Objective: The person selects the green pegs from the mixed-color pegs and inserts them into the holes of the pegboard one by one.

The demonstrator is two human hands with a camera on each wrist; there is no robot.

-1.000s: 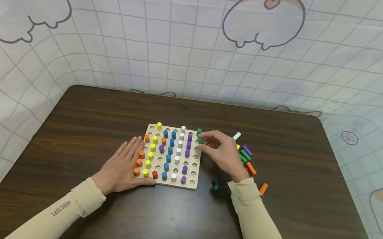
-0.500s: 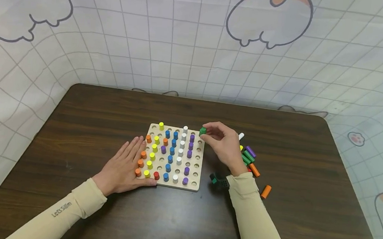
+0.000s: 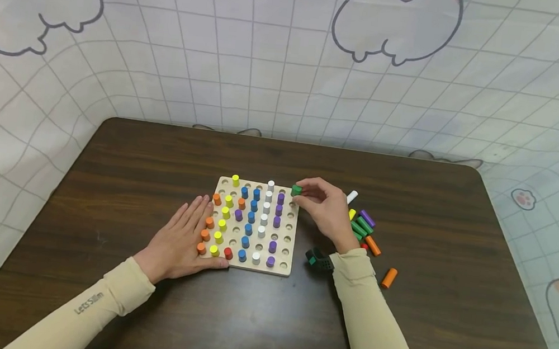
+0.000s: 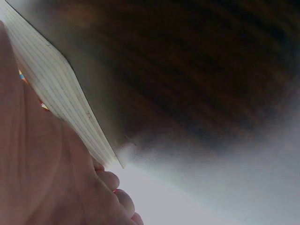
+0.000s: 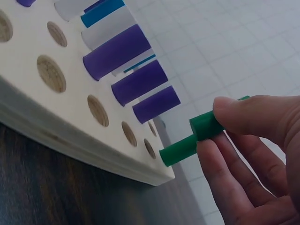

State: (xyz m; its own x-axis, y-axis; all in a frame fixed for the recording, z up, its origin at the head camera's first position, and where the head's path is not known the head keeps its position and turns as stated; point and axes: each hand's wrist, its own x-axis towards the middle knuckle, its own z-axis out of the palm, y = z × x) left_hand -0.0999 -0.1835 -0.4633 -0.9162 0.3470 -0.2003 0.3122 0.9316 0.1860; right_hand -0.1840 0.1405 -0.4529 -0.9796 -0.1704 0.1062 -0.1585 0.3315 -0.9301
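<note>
1. Left hand [image 3: 177, 238]: your fingers lie spread along the left side of the pegboard [image 3: 279, 256], thumb reaching along its near edge. Nothing is pinched there; it appears to serve as a brace.

2. Right hand [image 3: 325, 208]: you pinch a green peg [image 5: 206, 124] between thumb and fingers, by the board's far right corner. In the right wrist view it lies roughly parallel to a standing green peg [image 5: 177, 151] at that corner and overlaps its upper end. Whether the two touch, I cannot tell; nor can I tell whether your fingertips touch the standing one.

3. Board: a column of purple pegs [image 3: 278, 210] stands just inside the right edge column, with gaps. Below the corner, the edge column shows vacant holes [image 5: 98, 110].

4. Stock: a loose cluster lies on the tabletop [image 3: 245, 317] beyond your right wrist, including two green cylinders [image 3: 364, 224] and a purple cylinder [image 3: 367, 218]. One orange cylinder [image 3: 388, 278] lies apart, nearer you.

5. Step in hand (judgement): placing green along the right edge, apparently mid-placement, held peg not yet in a hole.

6. Next move (judgement): keep the held peg clear of the standing one, line it upright over a vacant edge hole and lower it straight, avoiding the purple neighbours. Maintain the left-side brace.
</note>
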